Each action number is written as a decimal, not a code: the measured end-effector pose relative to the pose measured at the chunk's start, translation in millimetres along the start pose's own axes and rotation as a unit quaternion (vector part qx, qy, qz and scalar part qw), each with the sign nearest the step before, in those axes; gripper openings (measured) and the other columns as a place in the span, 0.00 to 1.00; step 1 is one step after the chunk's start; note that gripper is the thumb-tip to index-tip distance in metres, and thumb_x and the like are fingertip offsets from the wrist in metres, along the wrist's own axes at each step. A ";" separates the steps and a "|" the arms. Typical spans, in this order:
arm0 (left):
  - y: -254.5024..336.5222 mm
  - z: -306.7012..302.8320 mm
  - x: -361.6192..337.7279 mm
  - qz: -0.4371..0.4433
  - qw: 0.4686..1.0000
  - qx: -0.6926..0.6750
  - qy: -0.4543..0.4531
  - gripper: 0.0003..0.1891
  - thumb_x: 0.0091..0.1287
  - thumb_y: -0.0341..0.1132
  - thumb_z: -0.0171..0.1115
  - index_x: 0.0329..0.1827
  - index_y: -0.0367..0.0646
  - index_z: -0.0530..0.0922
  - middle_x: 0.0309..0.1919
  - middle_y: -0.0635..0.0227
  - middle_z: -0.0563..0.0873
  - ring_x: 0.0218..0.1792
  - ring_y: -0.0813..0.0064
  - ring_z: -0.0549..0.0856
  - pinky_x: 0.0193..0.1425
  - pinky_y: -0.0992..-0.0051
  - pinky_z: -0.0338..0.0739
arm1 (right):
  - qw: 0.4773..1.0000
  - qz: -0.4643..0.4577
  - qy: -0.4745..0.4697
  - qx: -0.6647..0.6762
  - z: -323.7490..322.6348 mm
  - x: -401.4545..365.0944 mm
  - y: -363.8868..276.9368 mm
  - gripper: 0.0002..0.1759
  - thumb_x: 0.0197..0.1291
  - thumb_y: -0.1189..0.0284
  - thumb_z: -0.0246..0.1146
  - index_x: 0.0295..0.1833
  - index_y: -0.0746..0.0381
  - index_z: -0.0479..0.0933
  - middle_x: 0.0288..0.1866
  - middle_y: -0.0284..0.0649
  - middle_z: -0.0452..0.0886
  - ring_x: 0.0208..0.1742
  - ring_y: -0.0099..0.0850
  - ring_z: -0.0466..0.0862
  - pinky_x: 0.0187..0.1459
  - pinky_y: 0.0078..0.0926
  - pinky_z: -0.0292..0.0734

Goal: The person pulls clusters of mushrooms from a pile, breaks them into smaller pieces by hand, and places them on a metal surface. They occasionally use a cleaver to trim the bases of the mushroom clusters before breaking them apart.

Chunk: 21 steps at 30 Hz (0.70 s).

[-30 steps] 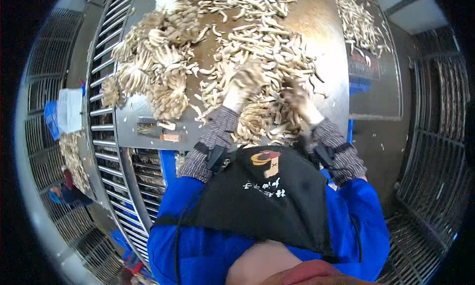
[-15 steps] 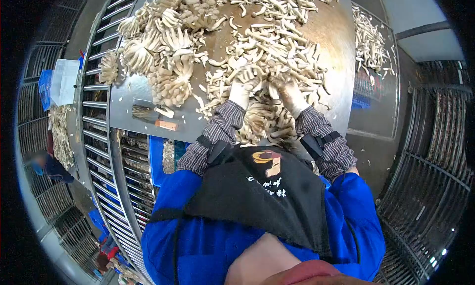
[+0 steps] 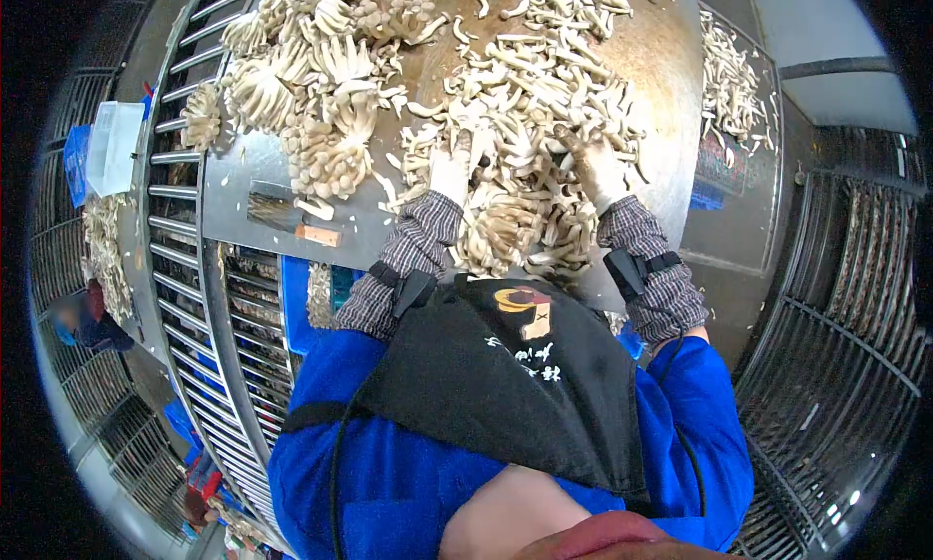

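Both my hands wear whitish, stained gloves and lie apart in a pile of loose mushrooms [image 3: 530, 103]. My left hand [image 3: 452, 167] is at the left of the pile, fingers pointing forward and partly buried among stems; it looks open. My right hand [image 3: 595, 167] rests at the right side with its darkened fingers spread open, touching mushrooms. Neither seems to grip one. Between my wrists, close to my apron, sits a mushroom cluster [image 3: 510, 225]. More uncut clusters [image 3: 335, 84] are heaped to the left on the metal table [image 3: 666, 94].
A wooden-handled flat blade [image 3: 316, 234] lies at the table's left front. Metal railing [image 3: 175, 188] runs along the left side. More mushrooms [image 3: 729, 84] lie beyond the right edge. A clear bin [image 3: 115, 147] and a co-worker [image 3: 87, 317] are far left.
My hands have moved apart, left hand leftward and right hand rightward. More of the mushrooms between them now shows.
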State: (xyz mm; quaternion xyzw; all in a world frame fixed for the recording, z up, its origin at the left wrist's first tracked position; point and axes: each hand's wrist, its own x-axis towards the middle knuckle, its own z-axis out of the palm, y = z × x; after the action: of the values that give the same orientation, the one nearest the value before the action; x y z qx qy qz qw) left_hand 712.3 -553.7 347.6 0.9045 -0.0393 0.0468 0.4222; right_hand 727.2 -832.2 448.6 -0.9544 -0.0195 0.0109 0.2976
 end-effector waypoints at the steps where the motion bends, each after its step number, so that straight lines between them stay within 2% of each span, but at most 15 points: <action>1: -7.5 1.5 -3.0 0.075 0.988 0.126 0.039 0.13 0.67 0.42 0.58 0.39 0.39 0.79 0.36 0.53 0.83 0.29 0.62 0.78 0.33 0.67 0.73 | 0.931 0.223 -0.044 0.286 -5.5 1.8 -9.4 0.20 0.62 0.75 0.58 0.60 0.63 0.73 0.54 0.51 0.78 0.49 0.42 0.79 0.51 0.41 0.75; 2: 26.0 -18.2 2.4 -0.114 0.986 -0.125 0.010 0.13 0.65 0.39 0.60 0.41 0.38 0.79 0.38 0.55 0.83 0.30 0.65 0.80 0.34 0.69 0.74 | 0.972 0.122 -0.071 0.185 -7.1 -0.7 -0.9 0.21 0.64 0.73 0.58 0.62 0.65 0.71 0.55 0.53 0.77 0.49 0.42 0.79 0.50 0.38 0.76; 3: 56.9 -33.5 8.3 -0.290 0.885 -0.364 -0.019 0.13 0.63 0.37 0.62 0.44 0.36 0.78 0.40 0.56 0.83 0.32 0.68 0.81 0.35 0.71 0.75 | 0.994 0.019 -0.074 0.082 -8.7 -3.1 7.3 0.23 0.65 0.70 0.58 0.64 0.66 0.69 0.56 0.55 0.76 0.49 0.42 0.80 0.49 0.36 0.77; 4: 71.2 -34.3 11.6 -0.226 0.850 -0.474 0.042 0.18 0.58 0.33 0.66 0.48 0.31 0.75 0.42 0.58 0.83 0.35 0.74 0.82 0.36 0.75 0.77 | 0.971 0.098 -0.014 0.216 -6.5 -1.8 4.7 0.26 0.66 0.67 0.59 0.65 0.67 0.67 0.56 0.56 0.75 0.49 0.42 0.80 0.49 0.36 0.78; 5: 74.0 -39.0 12.7 -0.227 0.850 -0.474 0.044 0.18 0.58 0.33 0.66 0.48 0.31 0.75 0.42 0.58 0.83 0.35 0.74 0.82 0.36 0.75 0.77 | 0.975 0.067 0.091 0.193 -14.3 -1.3 -22.4 0.29 0.65 0.64 0.61 0.66 0.69 0.65 0.57 0.57 0.74 0.48 0.43 0.80 0.49 0.37 0.78; 6: 74.1 -44.4 12.4 -0.211 0.861 -0.463 0.025 0.19 0.59 0.28 0.64 0.54 0.33 0.74 0.46 0.60 0.83 0.41 0.73 0.82 0.44 0.73 0.78 | 0.967 0.041 0.196 0.157 -22.3 -0.7 -49.8 0.32 0.65 0.62 0.62 0.67 0.70 0.63 0.58 0.59 0.73 0.48 0.44 0.81 0.49 0.37 0.79; 7: 71.3 -49.6 12.2 -0.195 0.871 -0.451 0.006 0.22 0.61 0.24 0.61 0.60 0.36 0.73 0.50 0.62 0.83 0.48 0.71 0.83 0.51 0.72 0.79 | 0.984 0.037 0.124 0.119 -30.2 -4.0 -63.6 0.35 0.64 0.60 0.63 0.67 0.71 0.62 0.59 0.61 0.75 0.47 0.44 0.82 0.49 0.40 0.80; 9: 30.7 -32.7 6.1 -0.243 0.879 -0.411 -0.008 0.23 0.60 0.21 0.61 0.61 0.36 0.72 0.50 0.62 0.82 0.48 0.71 0.83 0.52 0.73 0.79 | 0.998 -0.018 0.030 0.046 -0.9 -3.7 -67.9 0.37 0.64 0.56 0.62 0.68 0.72 0.62 0.56 0.64 0.76 0.45 0.44 0.84 0.49 0.40 0.80; 11: 32.6 -38.2 5.9 -0.248 0.868 -0.430 -0.001 0.26 0.58 0.19 0.61 0.62 0.35 0.71 0.52 0.62 0.82 0.49 0.70 0.82 0.53 0.74 0.79 | 0.957 -0.187 0.070 -0.211 55.8 1.4 -40.8 0.32 0.62 0.58 0.61 0.62 0.70 0.69 0.46 0.61 0.81 0.42 0.48 0.84 0.44 0.39 0.81; 15: 43.1 -53.6 7.6 -0.213 0.891 -0.398 -0.053 0.32 0.54 0.19 0.61 0.65 0.31 0.67 0.55 0.58 0.80 0.54 0.69 0.80 0.57 0.75 0.76 | 0.990 -0.105 -0.045 -0.088 47.8 21.8 -53.8 0.20 0.56 0.64 0.62 0.48 0.68 0.78 0.36 0.58 0.82 0.37 0.49 0.83 0.41 0.40 0.80; 16: 37.8 -54.5 8.5 -0.204 0.925 -0.310 -0.078 0.34 0.51 0.21 0.61 0.66 0.28 0.66 0.57 0.55 0.79 0.58 0.69 0.78 0.61 0.74 0.74 | 0.993 -0.092 -0.069 -0.030 44.0 28.6 -53.2 0.16 0.55 0.66 0.62 0.43 0.67 0.79 0.34 0.57 0.82 0.36 0.49 0.83 0.40 0.40 0.79; 17: 32.7 -56.2 8.3 -0.147 0.956 -0.239 -0.082 0.32 0.50 0.30 0.68 0.61 0.30 0.72 0.49 0.51 0.84 0.51 0.61 0.83 0.57 0.68 0.77 | 0.994 -0.020 -0.107 0.025 37.0 35.9 -57.2 0.15 0.56 0.65 0.63 0.42 0.67 0.79 0.32 0.55 0.82 0.37 0.44 0.84 0.39 0.38 0.78; 19: 41.0 -64.7 5.9 -0.116 0.987 -0.017 -0.106 0.31 0.50 0.31 0.69 0.60 0.33 0.73 0.50 0.48 0.83 0.52 0.55 0.83 0.57 0.64 0.77 | 0.984 0.056 -0.120 0.123 35.2 40.9 -41.2 0.20 0.58 0.61 0.65 0.46 0.66 0.79 0.36 0.52 0.84 0.38 0.41 0.84 0.42 0.36 0.78; 20: 47.9 -68.4 8.9 -0.117 0.987 -0.020 -0.105 0.31 0.50 0.31 0.69 0.60 0.33 0.73 0.50 0.48 0.83 0.52 0.55 0.83 0.57 0.64 0.77 | 0.971 0.061 -0.084 0.215 40.5 41.5 -30.7 0.27 0.60 0.55 0.65 0.52 0.67 0.78 0.41 0.51 0.85 0.42 0.40 0.83 0.48 0.36 0.76; 21: 55.0 -71.5 12.1 -0.126 0.983 0.008 -0.130 0.31 0.50 0.32 0.70 0.60 0.34 0.73 0.50 0.47 0.83 0.52 0.53 0.83 0.56 0.63 0.77 | 0.972 0.062 -0.085 0.212 42.3 40.4 -17.5 0.27 0.60 0.55 0.65 0.52 0.67 0.78 0.41 0.51 0.85 0.42 0.40 0.83 0.48 0.36 0.76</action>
State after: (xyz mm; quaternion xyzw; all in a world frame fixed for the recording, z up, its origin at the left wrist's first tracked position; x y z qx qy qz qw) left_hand 714.6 -534.4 436.6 0.9040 0.0208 -0.1246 0.4084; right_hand 765.7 -792.0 423.4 -0.8644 0.0170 0.1143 0.4893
